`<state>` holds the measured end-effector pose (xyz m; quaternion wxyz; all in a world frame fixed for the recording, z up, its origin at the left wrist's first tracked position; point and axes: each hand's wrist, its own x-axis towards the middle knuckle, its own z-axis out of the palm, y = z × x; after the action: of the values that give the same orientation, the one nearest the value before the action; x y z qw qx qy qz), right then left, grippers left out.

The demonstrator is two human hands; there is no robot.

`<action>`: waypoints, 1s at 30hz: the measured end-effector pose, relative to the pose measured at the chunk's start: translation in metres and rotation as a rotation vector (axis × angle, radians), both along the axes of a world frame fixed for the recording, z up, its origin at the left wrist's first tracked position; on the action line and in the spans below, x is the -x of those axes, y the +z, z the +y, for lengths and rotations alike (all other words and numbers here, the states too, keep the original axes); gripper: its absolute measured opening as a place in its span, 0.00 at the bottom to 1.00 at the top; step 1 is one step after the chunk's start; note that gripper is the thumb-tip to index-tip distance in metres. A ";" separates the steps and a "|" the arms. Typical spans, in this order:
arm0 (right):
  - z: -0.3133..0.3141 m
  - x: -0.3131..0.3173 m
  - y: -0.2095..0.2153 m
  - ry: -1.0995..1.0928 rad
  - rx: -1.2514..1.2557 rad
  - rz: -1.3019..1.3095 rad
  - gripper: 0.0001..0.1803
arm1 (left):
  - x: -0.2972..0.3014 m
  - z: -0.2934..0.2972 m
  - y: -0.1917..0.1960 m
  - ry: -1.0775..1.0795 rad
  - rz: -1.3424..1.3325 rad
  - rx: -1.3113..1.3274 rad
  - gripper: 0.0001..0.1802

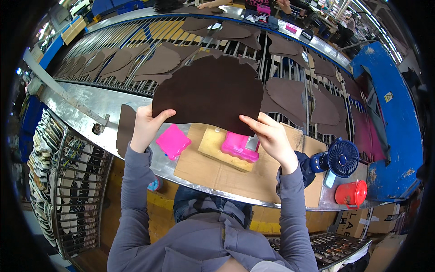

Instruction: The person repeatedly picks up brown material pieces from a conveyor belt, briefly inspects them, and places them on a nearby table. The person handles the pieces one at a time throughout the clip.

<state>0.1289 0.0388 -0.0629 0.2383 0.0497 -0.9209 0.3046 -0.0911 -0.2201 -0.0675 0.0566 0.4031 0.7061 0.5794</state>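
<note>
I hold up a large dark brown cut piece (208, 90), flat and leather-like, with a rounded outline and a notched upper edge. My left hand (145, 124) pinches its lower left corner, thumb on top. Its lower right edge is between the thumb and fingers of my right hand (273, 138). Below it, a pink plastic box (238, 148) sits on a yellowish block (222, 155), which lies on a cardboard sheet (195, 168). A pink scalloped lid-like piece (173, 142) rests left of the block. Another brown piece (125, 130) lies beside my left hand.
Beyond is a conveyor of metal rods (122, 43) bearing many brown pieces (285, 97). At right are a dark blue fan (343, 157), a red container (351, 194) and a blue machine housing (389, 122). A rack of shoe parts (74, 190) stands left. A co-worker's hand (210, 4) shows across the conveyor.
</note>
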 end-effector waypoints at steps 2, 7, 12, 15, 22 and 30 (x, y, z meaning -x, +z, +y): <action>-0.001 0.000 -0.001 0.001 -0.010 0.002 0.26 | 0.000 0.001 -0.002 0.001 -0.013 -0.020 0.09; -0.004 -0.002 0.001 0.023 -0.031 0.079 0.29 | -0.001 0.006 -0.004 0.000 -0.011 -0.024 0.09; -0.002 -0.021 0.003 -0.043 -0.059 0.001 0.33 | -0.003 0.017 -0.004 -0.043 -0.034 0.002 0.08; -0.002 -0.034 0.003 -0.076 -0.076 0.000 0.33 | -0.007 0.027 -0.008 -0.054 -0.033 0.005 0.08; 0.002 -0.078 -0.025 -0.222 -0.172 0.098 0.31 | -0.031 0.057 -0.004 -0.228 0.046 0.061 0.10; 0.000 -0.127 -0.113 -0.619 -0.175 0.325 0.20 | -0.064 0.113 -0.007 -0.527 0.236 0.065 0.11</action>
<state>0.2559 0.0387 -0.1760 0.4572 -0.1636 -0.8650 0.1261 -0.0268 -0.1074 -0.0745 0.1355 0.6353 0.5971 0.4706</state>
